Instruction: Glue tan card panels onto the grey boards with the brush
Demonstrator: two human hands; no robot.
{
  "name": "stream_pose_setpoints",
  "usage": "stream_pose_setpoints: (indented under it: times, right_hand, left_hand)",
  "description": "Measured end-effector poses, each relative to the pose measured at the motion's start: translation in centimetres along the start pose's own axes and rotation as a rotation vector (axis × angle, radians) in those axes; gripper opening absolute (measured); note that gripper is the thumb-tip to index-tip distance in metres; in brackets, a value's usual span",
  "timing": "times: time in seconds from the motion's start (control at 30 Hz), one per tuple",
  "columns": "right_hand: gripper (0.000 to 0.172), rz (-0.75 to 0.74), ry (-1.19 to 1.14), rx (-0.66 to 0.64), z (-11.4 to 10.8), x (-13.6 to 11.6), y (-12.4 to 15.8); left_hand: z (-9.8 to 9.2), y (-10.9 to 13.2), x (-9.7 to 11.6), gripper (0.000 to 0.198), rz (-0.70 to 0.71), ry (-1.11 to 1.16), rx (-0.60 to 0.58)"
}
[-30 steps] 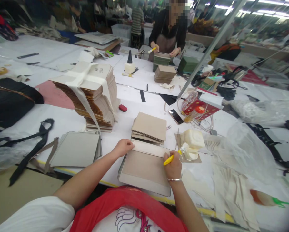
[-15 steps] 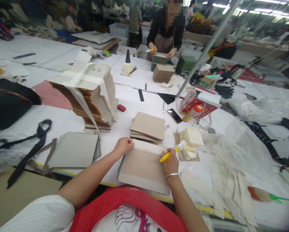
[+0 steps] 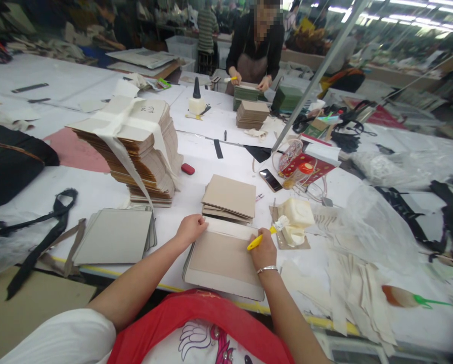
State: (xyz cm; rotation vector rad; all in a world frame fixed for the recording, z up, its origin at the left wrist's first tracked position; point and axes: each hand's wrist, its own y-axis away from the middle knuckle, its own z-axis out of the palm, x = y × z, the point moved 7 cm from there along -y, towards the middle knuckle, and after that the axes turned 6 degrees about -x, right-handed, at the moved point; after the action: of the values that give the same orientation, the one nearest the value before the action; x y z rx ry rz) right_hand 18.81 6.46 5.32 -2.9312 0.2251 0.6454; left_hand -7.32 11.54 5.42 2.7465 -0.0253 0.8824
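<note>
A tan cardboard panel [image 3: 224,253] with paler borders lies on a small stack at the table's front edge. My left hand [image 3: 190,230] has its thumb and fingers pinched together at the panel's far left corner. Wrapped round a yellow-handled brush [image 3: 259,240], my right hand [image 3: 265,251] also rests against the far right edge of the panel. White bristles point away to the right, close to a cream glue container [image 3: 298,212] on a cardboard scrap. Just beyond the panel sits a short pile of tan boards [image 3: 229,194].
On the left stand a tall strapped board stack [image 3: 135,136] and grey boards [image 3: 115,235]. A phone [image 3: 271,179], red bag [image 3: 313,159] and slanted metal pole [image 3: 317,76] are to the right. Fabric strips [image 3: 353,293] lie nearby. A co-worker [image 3: 255,50] stands across the table.
The whole view has shifted slightly. Both hands keep almost the same places on the panel, and the brush stays in my right hand.
</note>
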Motion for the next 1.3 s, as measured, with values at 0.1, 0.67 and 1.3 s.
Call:
stream_pose_setpoints:
  times: [0.1, 0.67, 1.3]
  right_hand:
    - [0.026, -0.023, 0.005, 0.008, -0.1, -0.1, 0.0]
    - [0.025, 0.081, 0.188, 0.009, -1.7, 0.9, 0.6]
    - [0.03, -0.286, 0.202, -0.228, 3.2, -9.0, -1.9]
  left_hand:
    - [-0.3, 0.2, -0.6, 0.021, 0.002, -0.029, 0.023]
    - [0.3, 4.0, -0.9, 0.025, 0.197, -0.025, 0.247]
    - [0.5, 5.7, -1.1, 0.016, 0.274, 0.043, 0.254]
